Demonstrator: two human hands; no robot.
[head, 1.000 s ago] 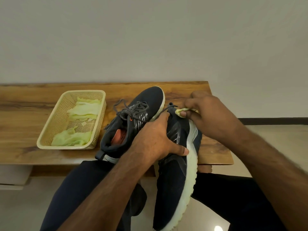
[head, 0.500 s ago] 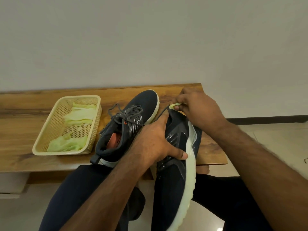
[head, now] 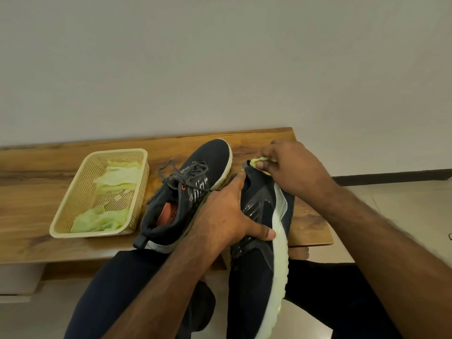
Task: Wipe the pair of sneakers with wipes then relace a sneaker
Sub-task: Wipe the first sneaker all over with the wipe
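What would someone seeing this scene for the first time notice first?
Most striking is the dark sneaker held tilted over the person's lap: the left hand grips its upper while the right hand pinches a pale green wipe against its far end. Its partner, the laced sneaker, lies on the wooden table just beyond. On the table's left, a cream basket holds more crumpled wipes.

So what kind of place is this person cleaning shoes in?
Probably a room at home: a low wooden bench against a plain wall, a tiled floor, and a plastic basket of wipes beside the sneakers.
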